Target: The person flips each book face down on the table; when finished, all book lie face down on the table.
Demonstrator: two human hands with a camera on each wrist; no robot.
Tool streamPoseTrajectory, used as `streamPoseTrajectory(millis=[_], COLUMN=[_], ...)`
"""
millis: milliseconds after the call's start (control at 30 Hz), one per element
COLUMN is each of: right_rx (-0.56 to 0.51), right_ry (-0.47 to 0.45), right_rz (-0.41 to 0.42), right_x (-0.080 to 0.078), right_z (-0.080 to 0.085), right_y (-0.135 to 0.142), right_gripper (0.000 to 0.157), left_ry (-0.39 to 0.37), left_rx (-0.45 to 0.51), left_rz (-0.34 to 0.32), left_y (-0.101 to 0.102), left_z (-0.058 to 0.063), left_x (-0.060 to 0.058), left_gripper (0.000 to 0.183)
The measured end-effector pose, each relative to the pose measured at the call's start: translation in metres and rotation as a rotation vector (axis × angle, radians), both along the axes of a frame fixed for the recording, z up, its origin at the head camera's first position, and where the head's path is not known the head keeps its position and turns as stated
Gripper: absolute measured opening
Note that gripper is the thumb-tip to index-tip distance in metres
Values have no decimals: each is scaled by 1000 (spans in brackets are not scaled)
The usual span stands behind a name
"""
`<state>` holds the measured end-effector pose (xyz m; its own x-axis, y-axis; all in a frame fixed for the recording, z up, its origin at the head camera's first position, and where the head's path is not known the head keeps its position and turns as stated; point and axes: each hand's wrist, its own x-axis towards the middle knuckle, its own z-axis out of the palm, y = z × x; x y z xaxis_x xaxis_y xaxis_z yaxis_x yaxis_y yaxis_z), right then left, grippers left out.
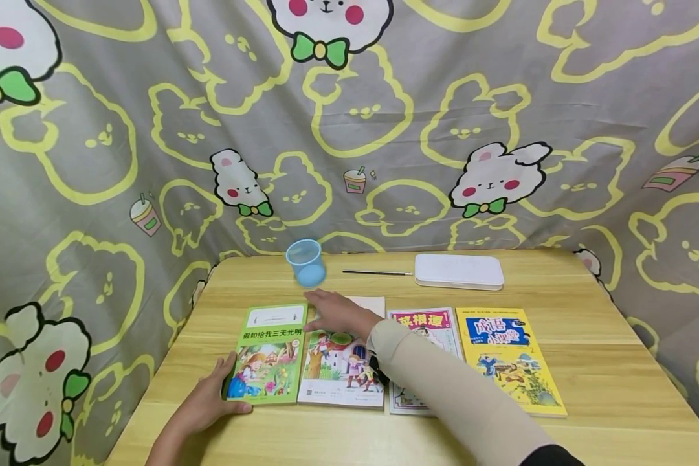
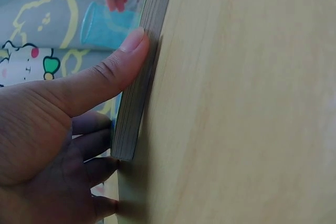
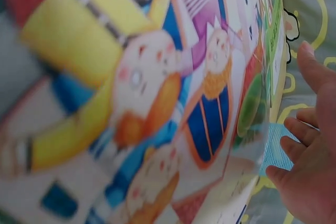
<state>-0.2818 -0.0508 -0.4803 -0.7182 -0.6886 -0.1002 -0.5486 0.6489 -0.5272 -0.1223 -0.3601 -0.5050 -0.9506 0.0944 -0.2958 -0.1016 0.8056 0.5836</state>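
A green-covered book (image 1: 270,359) lies on the table at the left of a row of books. My left hand (image 1: 206,398) is at its lower left corner. In the left wrist view the thumb (image 2: 113,69) touches the page edge, while the other fingers lie along the adjoining side. My right hand (image 1: 340,314) reaches over the upper part of a white book (image 1: 343,372) with a painted house, close to the green book's right edge. Its fingers are extended and hold nothing. The right forearm hides part of a pink-titled book (image 1: 424,321).
A yellow book (image 1: 509,356) ends the row at the right. Behind the books stand a translucent blue cup (image 1: 307,264), a thin dark pen (image 1: 377,272) and a white case (image 1: 459,270). A patterned grey curtain (image 1: 378,129) hangs behind the wooden table (image 1: 611,362).
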Motion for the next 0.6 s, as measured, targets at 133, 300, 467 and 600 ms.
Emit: streamPoseTrajectory(millis=[133,300,467,600], right_rx=[17,4,9,19], right_ry=[34,30,13,33], right_rz=[4,-5,-15,-26], right_x=[-5,-7,-7,-7], right_z=[-7,-10,-13,-16], right_y=[-7,-13,-20,-23], right_gripper=[87,87,87,86], left_ry=[-3,0,-2,-11], left_rx=[3,3,0,-8], left_rz=[7,9,7,11], left_y=[-1,0,1,2], left_z=[0,1,1,3], left_x=[-1,-1,0,0], left_gripper=[135,133,132,132])
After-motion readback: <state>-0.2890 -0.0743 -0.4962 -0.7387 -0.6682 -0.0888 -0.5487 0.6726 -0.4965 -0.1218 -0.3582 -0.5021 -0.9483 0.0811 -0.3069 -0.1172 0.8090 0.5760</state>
